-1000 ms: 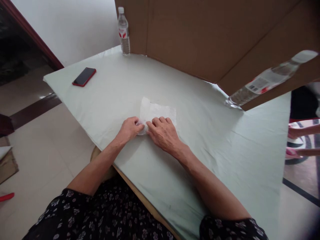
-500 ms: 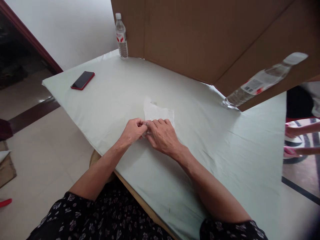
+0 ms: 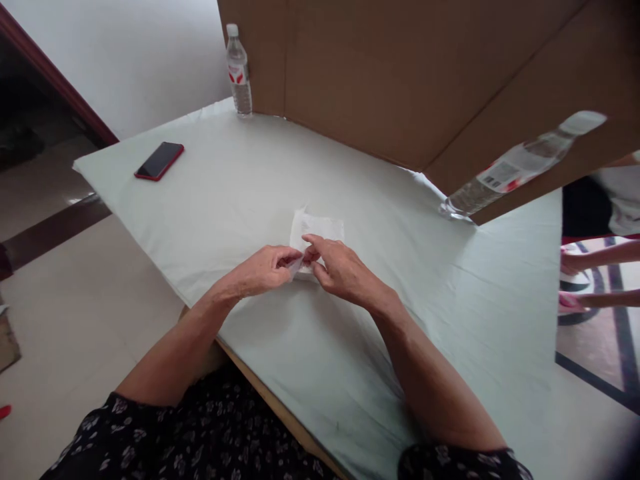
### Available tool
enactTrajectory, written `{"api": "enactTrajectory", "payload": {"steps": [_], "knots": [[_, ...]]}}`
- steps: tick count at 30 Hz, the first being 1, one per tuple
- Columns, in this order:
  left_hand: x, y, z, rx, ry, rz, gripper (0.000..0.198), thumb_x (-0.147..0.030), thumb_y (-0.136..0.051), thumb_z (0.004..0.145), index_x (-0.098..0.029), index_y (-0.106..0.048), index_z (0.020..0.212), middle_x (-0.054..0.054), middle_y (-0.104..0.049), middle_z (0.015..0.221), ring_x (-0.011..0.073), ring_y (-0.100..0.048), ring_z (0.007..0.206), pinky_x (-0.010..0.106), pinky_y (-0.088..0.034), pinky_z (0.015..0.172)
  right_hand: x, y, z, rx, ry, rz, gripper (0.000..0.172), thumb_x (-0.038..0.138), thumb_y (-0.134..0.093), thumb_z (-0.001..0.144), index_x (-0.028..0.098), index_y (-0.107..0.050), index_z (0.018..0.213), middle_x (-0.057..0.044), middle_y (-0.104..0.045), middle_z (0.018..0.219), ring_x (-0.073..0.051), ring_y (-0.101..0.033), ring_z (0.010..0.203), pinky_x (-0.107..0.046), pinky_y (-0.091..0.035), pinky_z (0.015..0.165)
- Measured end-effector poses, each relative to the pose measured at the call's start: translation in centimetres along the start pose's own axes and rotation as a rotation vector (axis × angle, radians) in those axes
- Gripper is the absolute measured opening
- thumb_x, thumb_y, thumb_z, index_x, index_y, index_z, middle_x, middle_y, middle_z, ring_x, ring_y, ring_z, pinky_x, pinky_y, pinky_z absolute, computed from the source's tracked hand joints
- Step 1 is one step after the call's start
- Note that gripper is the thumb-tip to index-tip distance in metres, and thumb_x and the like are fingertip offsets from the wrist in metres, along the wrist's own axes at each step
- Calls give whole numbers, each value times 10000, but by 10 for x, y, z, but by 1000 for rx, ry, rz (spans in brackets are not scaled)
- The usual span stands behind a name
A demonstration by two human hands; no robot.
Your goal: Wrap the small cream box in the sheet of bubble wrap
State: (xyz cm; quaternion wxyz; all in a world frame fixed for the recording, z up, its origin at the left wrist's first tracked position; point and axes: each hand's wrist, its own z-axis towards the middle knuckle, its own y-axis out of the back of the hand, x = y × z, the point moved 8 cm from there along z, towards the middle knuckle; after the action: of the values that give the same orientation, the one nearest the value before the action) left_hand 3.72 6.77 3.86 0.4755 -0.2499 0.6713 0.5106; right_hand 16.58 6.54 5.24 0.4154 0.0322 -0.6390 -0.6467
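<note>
A thin white tissue (image 3: 320, 225) lies on the cloth-covered table in front of me, its front part hidden by my hands. From the left, my left hand (image 3: 267, 268) pinches a raised corner of the tissue between thumb and fingertips. My right hand (image 3: 340, 267) hovers over the tissue's front right part. Its index finger is stretched forward, the thumb stands apart, and the other fingers are curled close to the tissue. Whether those fingertips touch it, I cannot tell.
A phone (image 3: 160, 161) in a red case lies far left on the table (image 3: 225, 180). One water bottle (image 3: 239, 73) stands by the cardboard panel (image 3: 350, 73); another bottle (image 3: 520, 167) is at the right. Another person's arms (image 3: 600, 260) show at the right edge.
My hands have drawn slightly apart. The right hand has lifted and its fingers have spread. A corner of the tissue now shows raised in my left hand.
</note>
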Motion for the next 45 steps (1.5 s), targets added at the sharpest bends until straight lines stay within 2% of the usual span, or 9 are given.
{"api": "enactTrajectory", "payload": {"steps": [3, 8, 11, 20, 28, 30, 35, 39, 45], "knots": [[3, -8, -4, 12, 41, 66, 231, -276, -642, 720, -194, -691, 930, 4, -657, 782, 151, -567, 661, 269, -452, 588, 0, -2, 1, 5, -8, -3, 502, 84, -487, 851, 158, -496, 1348, -79, -755, 1017, -230, -676, 929, -393, -484, 876], [17, -3, -5, -292, 110, -42, 68, -248, -574, 753, -188, -595, 730, -35, -573, 648, 110, -490, 589, 242, -387, 562, 0, -2, 1, 7, 6, -1, 528, 101, -520, 864, 135, -453, 1387, -87, -762, 1038, -231, -688, 941, -422, -472, 924], [17, -7, -3, -344, 101, -113, 58, -230, -575, 741, -187, -589, 705, -41, -578, 631, 103, -492, 575, 234, -385, 557, 1, -1, 1, -2, 36, -26, 568, 72, -496, 858, 133, -423, 1418, -83, -773, 1045, -227, -698, 949, -426, -469, 941], [-1, -15, 3, -292, 27, 64, 115, -210, -587, 795, -174, -658, 712, -16, -620, 635, 113, -497, 594, 243, -387, 577, 0, 4, 0, -24, 51, -86, 600, 25, -441, 828, 118, -440, 1420, -74, -794, 1018, -227, -708, 933, -422, -480, 933], [-2, -13, 4, -347, 1, 111, 147, -147, -550, 796, -165, -674, 721, -9, -658, 668, 106, -521, 599, 237, -406, 600, -1, 2, 1, -9, 54, -57, 605, 19, -432, 832, 140, -419, 1424, -61, -797, 1001, -214, -707, 926, -403, -471, 929], [-3, -14, 4, -296, 22, 122, 157, -152, -546, 804, -161, -695, 757, 0, -676, 697, 110, -527, 609, 238, -407, 593, -2, 2, 1, -12, 55, -58, 603, 20, -433, 833, 143, -418, 1423, -66, -794, 1002, -214, -701, 920, -405, -468, 930], [-7, -18, 3, 2, -3, 192, 317, -93, -482, 775, -174, -747, 929, -6, -664, 731, 117, -530, 605, 240, -413, 571, -6, 1, 2, 10, 34, -5, 656, 21, -437, 833, 199, -371, 1462, -38, -773, 1055, -174, -689, 838, -348, -478, 848], [-12, -19, 0, 14, -166, 320, 364, -90, -410, 871, -194, -744, 971, 26, -664, 827, 145, -602, 724, 273, -483, 685, -8, 3, 3, -14, 15, 48, 658, 21, -431, 822, 229, -411, 1445, -43, -739, 1152, -153, -686, 822, -337, -492, 844], [-10, -28, -1, -75, -294, 519, 262, -141, -500, 940, -181, -758, 961, 88, -662, 933, 216, -620, 882, 342, -533, 773, -29, 35, -24, -273, -212, 144, 398, 174, -508, 883, 210, -603, 1268, -70, -750, 1087, -207, -693, 963, -351, -522, 837]]}}
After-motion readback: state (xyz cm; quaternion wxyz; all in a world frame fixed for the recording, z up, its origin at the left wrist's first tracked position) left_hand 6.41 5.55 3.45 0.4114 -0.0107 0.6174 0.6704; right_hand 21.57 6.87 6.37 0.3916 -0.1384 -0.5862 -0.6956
